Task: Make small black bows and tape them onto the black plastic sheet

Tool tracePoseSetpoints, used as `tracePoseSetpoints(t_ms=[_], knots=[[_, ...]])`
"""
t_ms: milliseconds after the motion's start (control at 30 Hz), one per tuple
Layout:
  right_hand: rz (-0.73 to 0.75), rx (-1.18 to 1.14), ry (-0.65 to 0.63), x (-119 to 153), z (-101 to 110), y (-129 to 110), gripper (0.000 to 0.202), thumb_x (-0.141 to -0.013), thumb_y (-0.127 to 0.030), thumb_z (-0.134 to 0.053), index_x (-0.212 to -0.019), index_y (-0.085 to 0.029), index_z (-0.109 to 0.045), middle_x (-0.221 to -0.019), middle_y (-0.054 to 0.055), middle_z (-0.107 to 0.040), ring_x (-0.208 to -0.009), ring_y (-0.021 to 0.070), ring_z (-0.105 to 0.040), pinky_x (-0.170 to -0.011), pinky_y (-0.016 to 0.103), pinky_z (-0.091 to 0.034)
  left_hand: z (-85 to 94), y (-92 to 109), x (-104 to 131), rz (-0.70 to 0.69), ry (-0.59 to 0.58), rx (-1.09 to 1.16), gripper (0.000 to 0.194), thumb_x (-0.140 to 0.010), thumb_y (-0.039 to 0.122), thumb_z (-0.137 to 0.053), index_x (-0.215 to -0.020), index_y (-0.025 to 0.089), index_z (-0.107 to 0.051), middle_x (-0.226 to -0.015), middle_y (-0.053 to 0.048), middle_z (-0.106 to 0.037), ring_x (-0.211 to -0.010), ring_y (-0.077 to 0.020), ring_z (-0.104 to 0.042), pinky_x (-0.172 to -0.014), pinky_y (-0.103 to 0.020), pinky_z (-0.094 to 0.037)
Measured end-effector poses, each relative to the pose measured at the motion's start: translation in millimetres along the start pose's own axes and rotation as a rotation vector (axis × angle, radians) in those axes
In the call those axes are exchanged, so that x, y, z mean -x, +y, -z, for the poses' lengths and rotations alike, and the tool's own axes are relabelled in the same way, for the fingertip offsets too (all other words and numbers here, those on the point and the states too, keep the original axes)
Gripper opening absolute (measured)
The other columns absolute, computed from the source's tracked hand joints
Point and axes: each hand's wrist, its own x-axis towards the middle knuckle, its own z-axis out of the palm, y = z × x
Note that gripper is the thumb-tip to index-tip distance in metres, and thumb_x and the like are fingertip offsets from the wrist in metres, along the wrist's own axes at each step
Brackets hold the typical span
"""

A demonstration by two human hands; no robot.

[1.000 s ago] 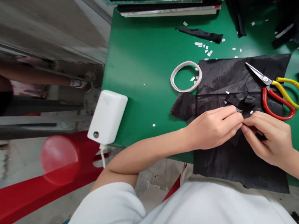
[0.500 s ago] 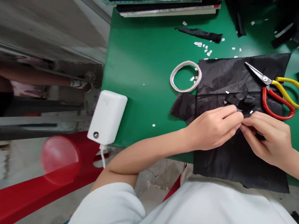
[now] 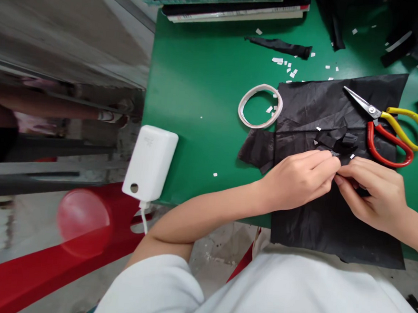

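Observation:
A large sheet of crinkled black paper [image 3: 316, 107] lies on the green table [image 3: 200, 79] and hangs over its near edge. My left hand [image 3: 298, 179] and my right hand [image 3: 371, 189] meet fingertip to fingertip over the sheet's middle, pinching a small folded black piece [image 3: 334, 153] between them. Red-and-yellow-handled scissors [image 3: 393, 129] rest on the sheet's far right corner, just beyond my right hand. A roll of whitish tape [image 3: 259, 106] lies flat at the sheet's left edge.
A white power adapter [image 3: 150, 163] with a cable overhangs the table's near left corner. Several small white paper scraps [image 3: 289, 66] dot the table. A rolled black strip [image 3: 279, 47] and stacked books [image 3: 233, 8] lie at the back. More black material [image 3: 414, 32] fills the far right.
Both hands have stayed nearly in place, with the fingertips shifting only slightly on the small black piece. Nothing else has moved.

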Motion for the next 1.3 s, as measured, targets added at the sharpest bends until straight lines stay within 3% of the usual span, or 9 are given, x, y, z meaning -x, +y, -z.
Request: tracePoseSetpoints(t_ms=[333, 667, 1000, 1300], knots=[[-0.035, -0.017, 0.001, -1.8, 0.4, -2.6, 0.013, -0.087, -0.009, -0.053, -0.090, -0.021, -0.058, -0.067, 0.001, -0.059, -0.059, 0.0127, -0.054, -0.050, 0.026, -0.041, 2.8, -1.2, 0.2, -0.034, -0.067, -0.025, 0.016, -0.096, 0.013, -0.034, -0.085, 0.017, -0.046, -0.073, -0.002, -0.054, -0.069, -0.0144, -0.053, -0.069, -0.026, -0.051], [0.000, 0.003, 0.008, -1.2, -1.0, 0.3, 0.015, -0.086, -0.006, -0.054, -0.092, -0.020, -0.056, -0.072, 0.002, -0.064, -0.062, 0.0130, -0.056, -0.053, 0.026, -0.043, 1.0, -2.1, -0.4, -0.063, -0.015, -0.118, 0.017, -0.093, 0.010, -0.037, -0.084, 0.015, -0.050, -0.071, -0.001, -0.056, -0.065, -0.0134, -0.053, -0.066, -0.024, -0.048], [-0.017, -0.006, 0.012, -4.9, 1.1, -2.0, 0.014, -0.087, -0.006, -0.054, -0.088, -0.020, -0.056, -0.065, -0.001, -0.059, -0.056, 0.0094, -0.052, -0.046, 0.024, -0.036, 3.8, -2.2, -1.4, -0.078, 0.000, -0.086, 0.019, -0.093, 0.008, -0.038, -0.085, 0.013, -0.056, -0.069, -0.002, -0.058, -0.065, -0.0120, -0.053, -0.067, -0.021, -0.048], [-0.031, -0.035, -0.004, -3.9, 0.9, -1.6, 0.010, -0.087, -0.008, -0.056, -0.088, -0.018, -0.057, -0.064, -0.002, -0.056, -0.057, 0.0089, -0.051, -0.048, 0.024, -0.036, 3.3, 0.1, -0.1, -0.029, -0.079, -0.039, 0.020, -0.092, 0.008, -0.035, -0.083, 0.014, -0.052, -0.071, -0.002, -0.057, -0.065, -0.0118, -0.051, -0.066, -0.021, -0.048]])
